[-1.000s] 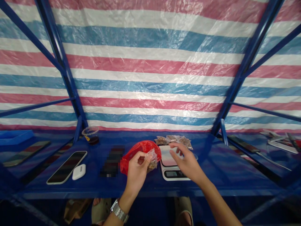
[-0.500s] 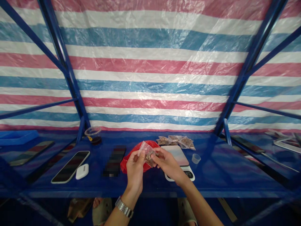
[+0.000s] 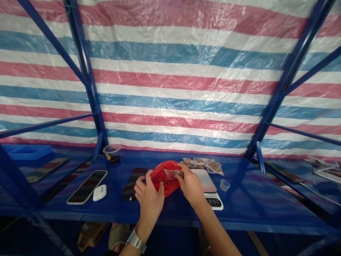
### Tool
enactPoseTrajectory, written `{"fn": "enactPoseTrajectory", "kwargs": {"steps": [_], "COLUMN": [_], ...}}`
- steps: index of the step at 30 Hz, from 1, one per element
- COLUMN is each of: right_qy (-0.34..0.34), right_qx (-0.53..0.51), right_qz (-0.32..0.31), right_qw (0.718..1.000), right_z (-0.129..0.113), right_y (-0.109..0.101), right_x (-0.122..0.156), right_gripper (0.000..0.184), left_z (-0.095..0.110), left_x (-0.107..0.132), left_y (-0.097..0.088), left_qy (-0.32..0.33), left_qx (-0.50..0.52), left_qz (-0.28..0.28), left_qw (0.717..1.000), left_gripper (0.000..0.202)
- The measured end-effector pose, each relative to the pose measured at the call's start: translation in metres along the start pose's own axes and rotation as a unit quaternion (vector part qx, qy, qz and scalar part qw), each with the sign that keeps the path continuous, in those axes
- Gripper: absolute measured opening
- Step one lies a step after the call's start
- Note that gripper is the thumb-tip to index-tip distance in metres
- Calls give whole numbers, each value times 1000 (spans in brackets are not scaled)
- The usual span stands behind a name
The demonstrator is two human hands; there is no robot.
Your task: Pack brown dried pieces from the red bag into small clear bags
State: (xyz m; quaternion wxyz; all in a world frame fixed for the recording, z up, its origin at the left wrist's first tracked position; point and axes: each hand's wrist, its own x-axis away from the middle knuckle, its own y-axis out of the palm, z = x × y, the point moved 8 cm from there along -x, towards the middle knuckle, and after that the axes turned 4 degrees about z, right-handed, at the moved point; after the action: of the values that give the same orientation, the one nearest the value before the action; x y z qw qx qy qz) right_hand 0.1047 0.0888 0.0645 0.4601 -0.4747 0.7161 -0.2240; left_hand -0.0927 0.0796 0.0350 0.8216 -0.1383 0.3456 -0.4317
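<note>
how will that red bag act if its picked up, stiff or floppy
The red bag would probably be floppy, since it looks thin and crumpled. It may feel slippery, as its surface looks shiny.

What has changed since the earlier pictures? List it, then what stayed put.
The left hand has let go of the small packet and moved leftward, to the left edge of the red bag. The right hand alone now holds the packet, at the bag's mouth. The scale, the other packets, the white-edged phone and the earbud case stayed put.
</note>
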Motion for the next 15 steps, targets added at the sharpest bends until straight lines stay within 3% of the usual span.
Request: {"fn": "enactPoseTrajectory", "kwargs": {"steps": [3, 5, 11, 15], "right_qy": [0, 3, -31, -60], "right_qx": [-13, -20, -126, -218], "right_qz": [2, 10, 61, 56], "right_qw": [1000, 1000, 990, 972], "right_z": [-1, 1, 13, 15], "right_y": [2, 3, -1, -3], "right_x": [-5, -9, -28, -36], "right_gripper": [46, 47, 48, 51], "left_z": [-14, -16, 6, 14], "left_x": [3, -1, -25, -34], "left_y": [27, 36, 36, 29], "left_qy": [-2, -5, 12, 37], "left_qx": [121, 167, 227, 214], "left_qz": [-83, -97, -86, -69], "left_qw": [989, 981, 970, 974], "left_gripper": [51, 50, 42, 39]}}
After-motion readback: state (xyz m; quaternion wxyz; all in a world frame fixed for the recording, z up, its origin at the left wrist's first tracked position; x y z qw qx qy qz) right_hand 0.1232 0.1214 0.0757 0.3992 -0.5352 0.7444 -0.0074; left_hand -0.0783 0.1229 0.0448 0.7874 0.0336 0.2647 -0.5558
